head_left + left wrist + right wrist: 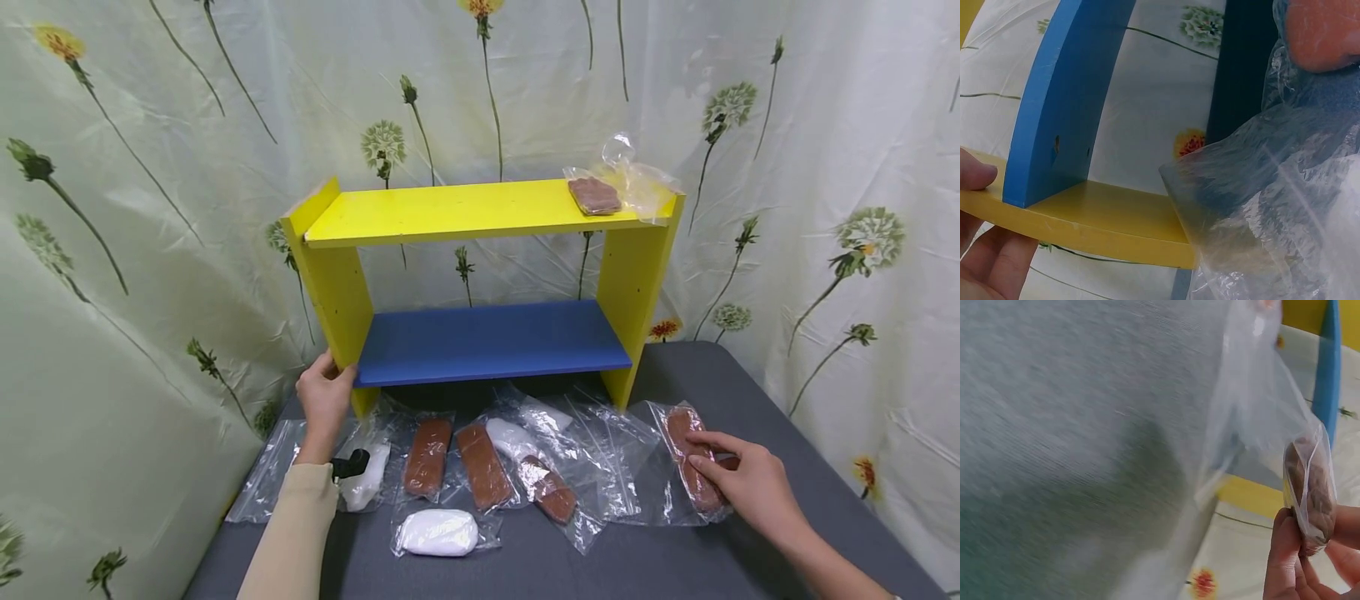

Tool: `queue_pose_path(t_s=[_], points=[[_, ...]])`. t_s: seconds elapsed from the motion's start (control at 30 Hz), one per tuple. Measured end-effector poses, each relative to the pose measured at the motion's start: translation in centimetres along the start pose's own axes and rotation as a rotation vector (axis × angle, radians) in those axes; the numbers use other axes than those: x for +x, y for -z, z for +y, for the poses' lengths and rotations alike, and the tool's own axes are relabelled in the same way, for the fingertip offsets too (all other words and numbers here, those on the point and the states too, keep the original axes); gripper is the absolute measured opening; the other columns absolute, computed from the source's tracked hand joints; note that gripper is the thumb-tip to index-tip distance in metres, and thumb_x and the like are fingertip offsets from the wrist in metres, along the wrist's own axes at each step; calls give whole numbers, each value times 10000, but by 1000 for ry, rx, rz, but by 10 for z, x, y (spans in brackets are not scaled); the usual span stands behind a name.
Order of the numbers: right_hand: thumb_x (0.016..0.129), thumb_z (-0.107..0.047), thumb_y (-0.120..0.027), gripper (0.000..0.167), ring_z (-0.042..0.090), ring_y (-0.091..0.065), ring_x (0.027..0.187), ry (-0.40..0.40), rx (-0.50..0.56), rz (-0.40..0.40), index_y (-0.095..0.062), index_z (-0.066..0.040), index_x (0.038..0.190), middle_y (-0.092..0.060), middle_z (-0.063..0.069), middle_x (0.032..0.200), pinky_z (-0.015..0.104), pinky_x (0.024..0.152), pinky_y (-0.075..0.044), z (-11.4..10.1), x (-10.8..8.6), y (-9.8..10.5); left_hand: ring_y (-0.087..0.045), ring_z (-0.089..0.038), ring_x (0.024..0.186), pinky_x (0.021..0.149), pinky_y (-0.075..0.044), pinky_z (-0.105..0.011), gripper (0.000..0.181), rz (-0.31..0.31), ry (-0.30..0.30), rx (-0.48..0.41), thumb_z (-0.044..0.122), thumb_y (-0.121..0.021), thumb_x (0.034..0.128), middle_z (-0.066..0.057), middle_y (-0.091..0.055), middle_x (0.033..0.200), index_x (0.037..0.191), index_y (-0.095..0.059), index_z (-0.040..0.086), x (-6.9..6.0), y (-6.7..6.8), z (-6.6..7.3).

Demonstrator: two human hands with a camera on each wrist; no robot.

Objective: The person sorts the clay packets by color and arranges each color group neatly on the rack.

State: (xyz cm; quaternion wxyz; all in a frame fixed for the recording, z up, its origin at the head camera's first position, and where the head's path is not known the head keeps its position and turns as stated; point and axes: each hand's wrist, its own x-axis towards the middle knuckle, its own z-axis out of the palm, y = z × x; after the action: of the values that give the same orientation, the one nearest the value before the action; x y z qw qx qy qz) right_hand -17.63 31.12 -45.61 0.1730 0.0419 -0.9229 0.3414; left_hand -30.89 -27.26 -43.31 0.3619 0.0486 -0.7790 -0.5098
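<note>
The left hand grips the lower part of the yellow left side panel of a shelf, beside the blue board. In the left wrist view, the thumb and fingers of the left hand lie on either side of the yellow panel. At the right, the right hand pinches a brown block in a clear bag, with the bag's empty part spread to the left. The right wrist view shows the bagged brown block between the thumb and fingers of the right hand.
Several bagged brown blocks and white pieces lie on the dark table before and under the shelf. Another bagged brown piece rests on the yellow top board, at its right end. A flowered curtain hangs behind.
</note>
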Motion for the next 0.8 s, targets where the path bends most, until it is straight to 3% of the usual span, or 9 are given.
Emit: queue_pose_path(t_s=[0.2, 0.37, 0.57, 0.8], points=[[910, -210, -765, 352, 21, -670, 753, 92, 38, 17, -720, -157, 1256, -723, 110, 1117, 275, 458, -463, -17, 6, 13, -677, -198, 855, 675, -495, -145, 301, 5, 0, 8, 80, -723, 898, -107, -746, 1026, 1195, -752, 115, 0, 0, 1], [910, -199, -767, 430, 54, -679, 853, 158, 33, 3, -675, -202, 1330, -681, 21, 1155, 257, 557, -522, -35, 14, 23, -686, -229, 885, 688, -500, -155, 312, -4, -4, 4, 87, -720, 906, -110, -741, 1050, 1215, -747, 124, 0, 1, 1], [882, -81, -773, 569, 104, -639, 878, 223, -31, -37, -612, -226, 1408, -626, -38, 1123, 235, 641, -534, -50, 23, 29, -702, -251, 939, 710, -513, -178, 365, -21, -15, -3, 82, -721, 909, -110, -735, 1096, 1267, -727, 152, 0, 2, -1], [886, -29, -735, 620, 116, -617, 912, 265, -18, -72, -571, -234, 1447, -614, -37, 1163, 264, 526, -458, -61, 27, 29, -703, -247, 926, 707, -513, -179, 359, -19, -11, -6, 77, -731, 897, -115, -737, 1079, 1249, -736, 148, 1, 2, -1]])
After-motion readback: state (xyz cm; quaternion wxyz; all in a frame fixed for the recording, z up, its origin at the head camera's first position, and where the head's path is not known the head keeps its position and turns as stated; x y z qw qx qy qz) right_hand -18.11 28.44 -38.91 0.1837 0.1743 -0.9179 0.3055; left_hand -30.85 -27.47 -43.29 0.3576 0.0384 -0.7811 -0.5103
